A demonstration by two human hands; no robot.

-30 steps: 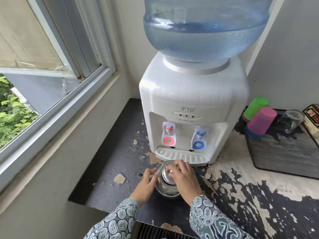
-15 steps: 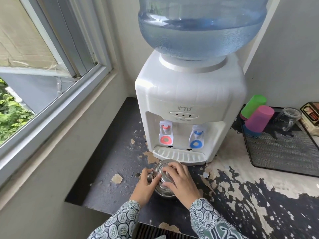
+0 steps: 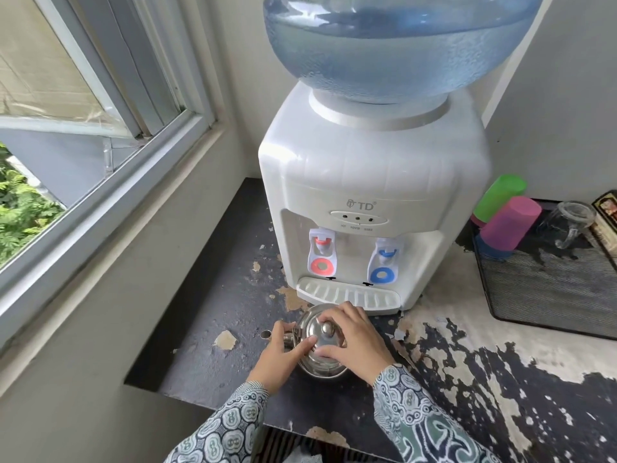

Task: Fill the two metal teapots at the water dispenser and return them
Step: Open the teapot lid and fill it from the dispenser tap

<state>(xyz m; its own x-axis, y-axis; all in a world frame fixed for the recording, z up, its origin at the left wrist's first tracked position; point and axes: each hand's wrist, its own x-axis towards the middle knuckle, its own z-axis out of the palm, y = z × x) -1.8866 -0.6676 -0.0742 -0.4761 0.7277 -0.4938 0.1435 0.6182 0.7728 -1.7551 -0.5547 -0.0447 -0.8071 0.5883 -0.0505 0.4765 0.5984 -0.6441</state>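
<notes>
A round, shiny metal teapot [image 3: 322,345] sits on the peeling dark desk [image 3: 213,315]; left hand [image 3: 283,357] fingers grip its side, right hand [image 3: 354,340] fingers curl over the domed lid.

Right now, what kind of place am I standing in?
Probably a home or small-office drinks corner by a window: a tabletop water dispenser stands on a worn, peeling counter, with plastic cups on a mesh tray beside it.
</notes>
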